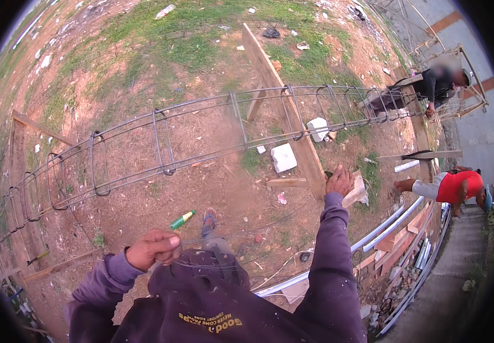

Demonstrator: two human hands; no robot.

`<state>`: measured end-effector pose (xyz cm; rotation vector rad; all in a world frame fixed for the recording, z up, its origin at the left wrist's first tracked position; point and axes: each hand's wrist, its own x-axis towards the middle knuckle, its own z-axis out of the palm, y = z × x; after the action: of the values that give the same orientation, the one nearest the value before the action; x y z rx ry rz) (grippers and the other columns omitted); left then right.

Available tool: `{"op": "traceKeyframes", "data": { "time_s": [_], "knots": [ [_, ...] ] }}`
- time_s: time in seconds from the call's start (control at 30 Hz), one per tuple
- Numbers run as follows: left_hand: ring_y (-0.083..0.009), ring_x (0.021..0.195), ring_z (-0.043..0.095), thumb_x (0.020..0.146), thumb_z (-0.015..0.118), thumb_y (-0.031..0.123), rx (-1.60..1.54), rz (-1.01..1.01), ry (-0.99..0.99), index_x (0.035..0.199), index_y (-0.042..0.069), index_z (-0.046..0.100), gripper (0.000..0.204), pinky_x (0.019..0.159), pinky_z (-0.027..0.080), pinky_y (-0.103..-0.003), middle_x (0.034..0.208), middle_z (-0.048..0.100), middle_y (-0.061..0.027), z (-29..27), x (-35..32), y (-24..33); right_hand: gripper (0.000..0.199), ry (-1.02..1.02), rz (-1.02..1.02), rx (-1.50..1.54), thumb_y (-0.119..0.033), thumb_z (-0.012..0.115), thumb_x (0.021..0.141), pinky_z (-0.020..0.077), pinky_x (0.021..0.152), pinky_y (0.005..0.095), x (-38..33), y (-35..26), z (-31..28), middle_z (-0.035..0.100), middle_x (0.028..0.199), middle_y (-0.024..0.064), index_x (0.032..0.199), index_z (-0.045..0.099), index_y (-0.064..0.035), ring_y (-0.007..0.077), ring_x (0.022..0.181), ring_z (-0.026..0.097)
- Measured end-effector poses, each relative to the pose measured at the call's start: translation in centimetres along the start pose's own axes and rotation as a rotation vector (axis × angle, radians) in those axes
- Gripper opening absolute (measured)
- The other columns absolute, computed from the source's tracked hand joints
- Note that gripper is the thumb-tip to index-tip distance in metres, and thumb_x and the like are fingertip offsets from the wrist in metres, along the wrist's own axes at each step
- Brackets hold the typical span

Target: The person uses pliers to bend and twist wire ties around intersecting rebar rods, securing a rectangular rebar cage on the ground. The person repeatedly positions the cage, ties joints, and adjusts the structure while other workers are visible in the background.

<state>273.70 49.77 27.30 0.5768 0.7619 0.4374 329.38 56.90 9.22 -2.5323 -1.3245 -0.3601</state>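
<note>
My left hand is closed in front of my body. Thin tie wires trail from it across my dark sweatshirt. To the right, my right hand reaches to the near end of a wooden plank, its fingers bent. A small dark object shows by its fingertips, too covered to name. Beyond both hands, a long rebar cage of thin bars and square stirrups crosses from left to right. It passes over the plank, which stands on edge as a support.
White blocks lie beside the plank. A green bottle lies near my foot. Wooden supports stand at left. A person in dark clothes is at the cage's right end; another in a red top bends near metal channels and boards.
</note>
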Motion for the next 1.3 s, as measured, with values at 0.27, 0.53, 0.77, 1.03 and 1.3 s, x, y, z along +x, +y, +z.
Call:
{"op": "traceKeyframes", "data": {
  "time_s": [0.27, 0.53, 0.77, 1.03, 1.3],
  "knots": [
    [-0.0387, 0.075, 0.062, 0.091, 0.049, 0.034, 0.949, -0.203, 1.064, 0.094, 0.004, 0.063, 0.034, 0.069, 0.047, -0.048, 0.075, 0.063, -0.0184, -11.1, -27.9, -15.2, 0.034, -0.397, -0.578, 0.586, -0.025, 0.048, 0.096, 0.0484, 0.080, 0.0373, -16.1, -19.7, -8.9, 0.064, 0.097, 0.0184, 0.110, 0.060, 0.0035, 0.0288, 0.090, 0.061],
    [-0.0284, 0.068, 0.061, 0.095, 0.048, 0.036, 0.263, 0.280, 1.272, 0.091, 0.000, 0.062, 0.039, 0.064, 0.044, -0.042, 0.070, 0.058, -0.0162, -12.9, -37.5, -27.5, 0.050, -1.643, -2.172, 1.020, -0.024, 0.069, 0.081, 0.0433, 0.089, 0.0371, -59.4, -53.3, -23.6, 0.061, 0.109, 0.0152, 0.124, 0.053, -0.0038, 0.0280, 0.104, 0.058],
    [-0.0113, 0.073, 0.060, 0.085, 0.070, 0.019, -0.440, 0.918, 1.232, 0.105, 0.002, 0.063, 0.027, 0.066, 0.047, -0.027, 0.075, 0.063, -0.0019, -13.3, -56.9, -31.5, 0.021, -1.886, -2.166, 0.871, -0.023, 0.058, 0.092, 0.0437, 0.058, 0.0317, -73.9, -65.5, -37.3, 0.061, 0.074, 0.0103, 0.095, 0.064, -0.0036, 0.0230, 0.065, 0.058],
    [-0.0217, 0.068, 0.063, 0.080, 0.067, 0.008, 1.115, 0.747, 1.933, 0.094, 0.004, 0.068, 0.015, 0.058, 0.045, -0.031, 0.076, 0.065, -0.0118, -29.6, -77.1, -20.0, 0.013, -1.232, -1.845, 1.370, -0.009, 0.063, 0.086, 0.0472, 0.063, 0.0346, -78.9, -80.5, -41.6, 0.063, 0.078, 0.0125, 0.097, 0.067, -0.0031, 0.0253, 0.069, 0.061],
    [-0.0188, 0.082, 0.063, 0.086, 0.062, 0.013, 0.884, 0.687, 1.383, 0.099, 0.004, 0.070, 0.017, 0.076, 0.048, -0.029, 0.085, 0.067, -0.0083, -60.5, -74.7, -12.2, 0.023, -1.004, -1.245, 1.357, -0.025, 0.061, 0.088, 0.0485, 0.074, 0.0386, -87.5, -94.2, -24.3, 0.065, 0.088, 0.0134, 0.098, 0.067, -0.0049, 0.0296, 0.082, 0.062]
  ]
}}
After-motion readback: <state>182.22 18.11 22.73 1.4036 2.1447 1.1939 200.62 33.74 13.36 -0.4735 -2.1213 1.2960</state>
